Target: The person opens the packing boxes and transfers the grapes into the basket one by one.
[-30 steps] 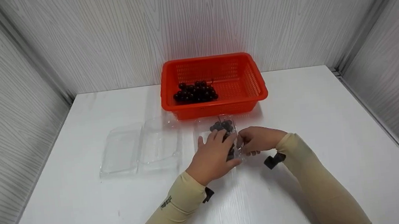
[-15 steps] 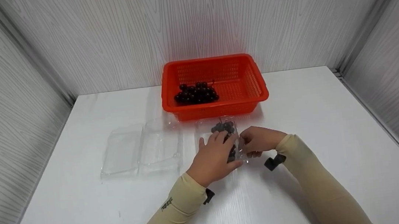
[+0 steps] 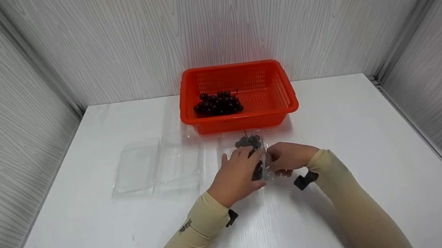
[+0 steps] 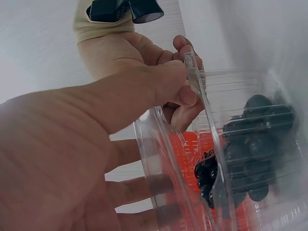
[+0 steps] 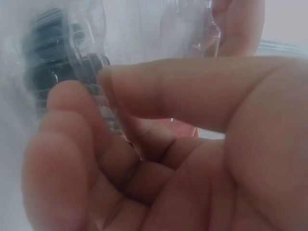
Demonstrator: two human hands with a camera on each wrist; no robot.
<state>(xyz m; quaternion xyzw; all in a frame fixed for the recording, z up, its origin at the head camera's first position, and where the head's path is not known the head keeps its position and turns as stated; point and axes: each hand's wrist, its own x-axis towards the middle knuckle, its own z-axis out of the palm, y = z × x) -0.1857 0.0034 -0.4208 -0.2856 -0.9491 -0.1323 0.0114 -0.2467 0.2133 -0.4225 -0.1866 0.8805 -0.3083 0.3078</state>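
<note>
A clear plastic clamshell box [image 3: 268, 174] with a bunch of dark grapes [image 3: 249, 141] inside lies in front of the red basket. Over it rests my left hand [image 3: 233, 178], fingers extended and spread. In the left wrist view, those fingers show through the lid [image 4: 149, 154], and the thumb reaches the box's rim [image 4: 214, 118]. My right hand [image 3: 290, 157] is at the box's right side, its fingers curled and pinching the plastic edge. The right wrist view shows the thumb and index finger close together at that edge. Part of the grapes is hidden under my left hand.
Behind the box, the red basket [image 3: 241, 122] holds another bunch of dark grapes [image 3: 219, 103]. An open clear clamshell [image 3: 157, 165] lies on the white table [image 3: 93, 236] to the left. Wood-grain panels [image 3: 210, 26] surround the table's back and sides.
Both hands stay almost in place at the box. The whole head view has shifted slightly, and my left thumb is drawn in a little from the box's near edge.
</note>
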